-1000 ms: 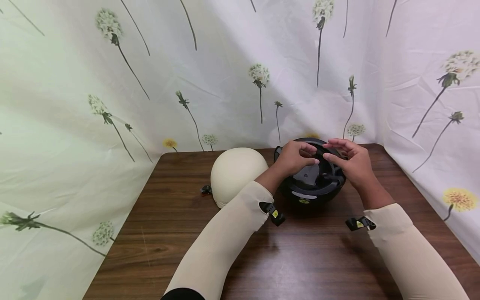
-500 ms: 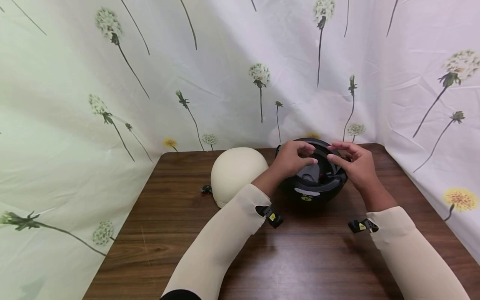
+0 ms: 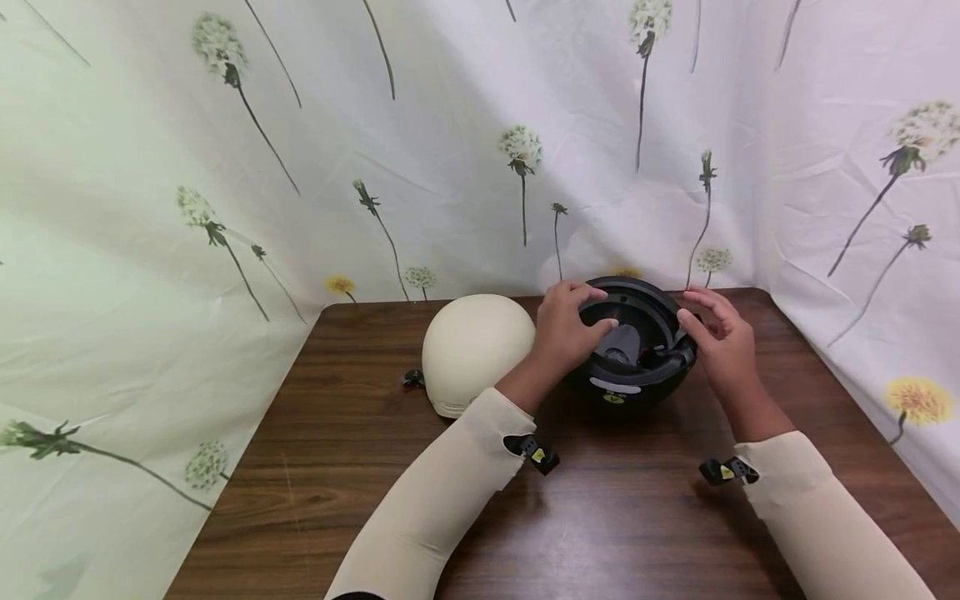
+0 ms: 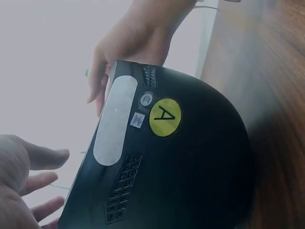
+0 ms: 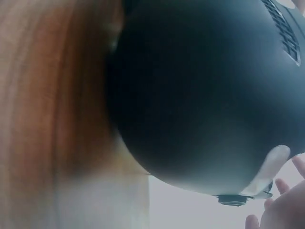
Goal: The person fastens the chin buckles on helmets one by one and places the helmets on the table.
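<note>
A black helmet (image 3: pixel 637 392) rests upside down on the table, its hollow inside facing up. In the left wrist view the helmet's shell shows a yellow round sticker (image 4: pixel 165 117) with an "A" and a pale oblong patch (image 4: pixel 116 119). At the helmet's left rim, my left hand (image 3: pixel 562 329) holds its thumb and fingers apart with nothing between them. My right hand (image 3: pixel 723 346) is by the right rim, fingers relaxed and loosely bent, also holding nothing. A dark strap (image 3: pixel 678 350) lies at the rim near the right hand.
A cream helmet (image 3: pixel 480 350) stands dome up to the left of the black one, a small black buckle (image 3: pixel 412 379) poking out at its left. Both sit near the back edge of the dark wooden table (image 3: pixel 337 475). Dandelion-printed cloth (image 3: pixel 450 167) hangs behind and at the sides.
My hands have spread apart, the left going left and the right going right, uncovering more of the black helmet's inside. The black helmet has shifted slightly right; the cream one has stayed put.
</note>
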`<state>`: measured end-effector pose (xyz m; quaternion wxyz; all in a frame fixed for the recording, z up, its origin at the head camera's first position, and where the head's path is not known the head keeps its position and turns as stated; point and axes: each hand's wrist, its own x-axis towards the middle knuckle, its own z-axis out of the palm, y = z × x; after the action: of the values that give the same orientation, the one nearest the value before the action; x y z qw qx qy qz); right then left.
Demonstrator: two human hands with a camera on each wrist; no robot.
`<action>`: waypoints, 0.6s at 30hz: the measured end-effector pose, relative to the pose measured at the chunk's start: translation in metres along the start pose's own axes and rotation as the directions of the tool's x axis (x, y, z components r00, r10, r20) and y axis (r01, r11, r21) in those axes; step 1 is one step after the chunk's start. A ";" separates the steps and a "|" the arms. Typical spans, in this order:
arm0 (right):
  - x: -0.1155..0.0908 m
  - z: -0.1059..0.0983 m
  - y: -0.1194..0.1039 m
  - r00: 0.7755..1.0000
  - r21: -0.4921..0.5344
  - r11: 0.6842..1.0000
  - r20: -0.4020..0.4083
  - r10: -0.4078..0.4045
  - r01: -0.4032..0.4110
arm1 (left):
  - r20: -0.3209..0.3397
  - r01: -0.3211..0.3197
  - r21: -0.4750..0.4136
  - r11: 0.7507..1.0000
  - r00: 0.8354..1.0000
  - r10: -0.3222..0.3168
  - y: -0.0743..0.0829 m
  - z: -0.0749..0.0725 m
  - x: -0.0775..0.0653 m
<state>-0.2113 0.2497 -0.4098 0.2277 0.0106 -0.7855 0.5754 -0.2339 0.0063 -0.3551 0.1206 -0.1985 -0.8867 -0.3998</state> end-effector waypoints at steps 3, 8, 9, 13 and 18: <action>-0.003 0.002 0.004 1.000 0.014 1.000 -0.002 0.028 -0.027 | -0.021 0.039 -0.026 0.999 0.999 -0.039 -0.003 0.002 -0.004; -0.010 0.003 0.013 0.998 0.071 0.996 0.014 0.055 -0.056 | -0.026 0.087 -0.089 0.992 0.996 -0.089 -0.010 0.010 -0.009; -0.011 0.003 0.014 0.998 0.085 0.995 0.022 0.056 -0.057 | -0.022 0.092 -0.098 0.991 0.995 -0.094 -0.012 0.012 -0.010; -0.014 0.005 0.017 0.997 0.150 0.987 0.043 0.058 -0.064 | -0.016 0.097 -0.106 0.990 0.995 -0.100 -0.015 0.016 -0.014; -0.018 0.008 0.019 0.995 0.188 0.979 0.070 0.064 -0.076 | -0.004 0.113 -0.124 0.986 0.993 -0.114 -0.016 0.016 -0.017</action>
<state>-0.2037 0.2443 -0.4351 0.1800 0.0230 -0.7337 0.6548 -0.2263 0.0049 -0.3828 0.0901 -0.1523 -0.8695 -0.4611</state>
